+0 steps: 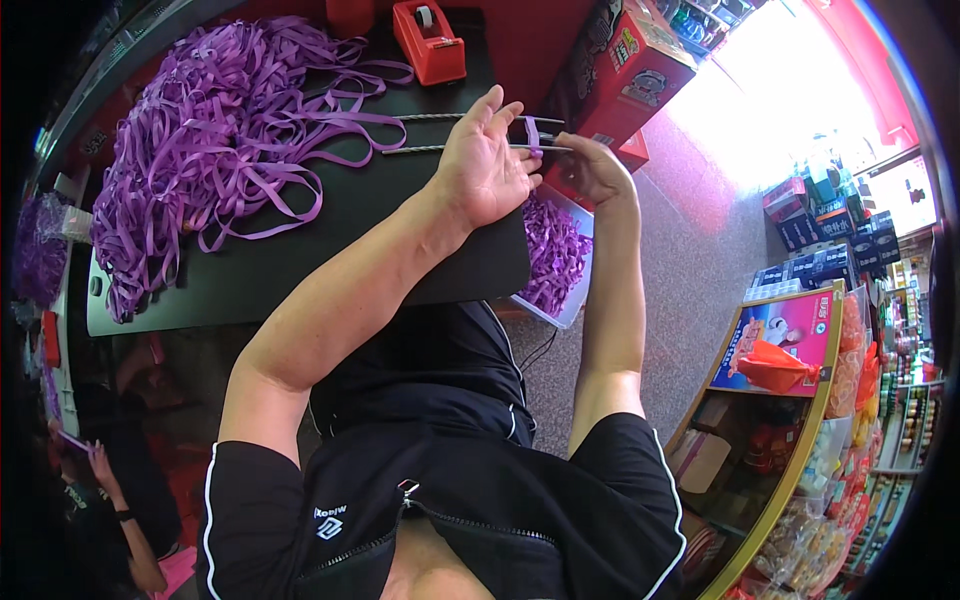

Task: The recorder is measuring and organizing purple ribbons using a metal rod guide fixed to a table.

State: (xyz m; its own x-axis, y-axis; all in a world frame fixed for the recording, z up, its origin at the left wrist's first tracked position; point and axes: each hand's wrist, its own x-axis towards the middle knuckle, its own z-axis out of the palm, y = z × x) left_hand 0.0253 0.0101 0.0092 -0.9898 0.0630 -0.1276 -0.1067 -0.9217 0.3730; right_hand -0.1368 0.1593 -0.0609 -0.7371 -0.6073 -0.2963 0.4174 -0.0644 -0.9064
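Observation:
Two thin, twisted metal rods [430, 148] lie side by side above the black table, reaching past its right end. A short strip of purple ribbon [532, 135] wraps across both near their right ends. My left hand [482, 165] is at the rods just left of this strip, palm turned up and fingers apart; its lower fingertips come close to the ribbon. On the other side, my right hand [598, 172] pinches thumb and finger together at the rod ends. What lies in that pinch is too small to make out.
A big heap of purple ribbon loops [215, 130] covers the left of the black table [400, 255]. A red tape dispenser [430, 45] stands at the back. Below the right edge, a whitish bin [578, 300] holds purple ribbon pieces [555, 255]. A display case [770, 440] stands right; another person's hand [100, 462] shows lower left.

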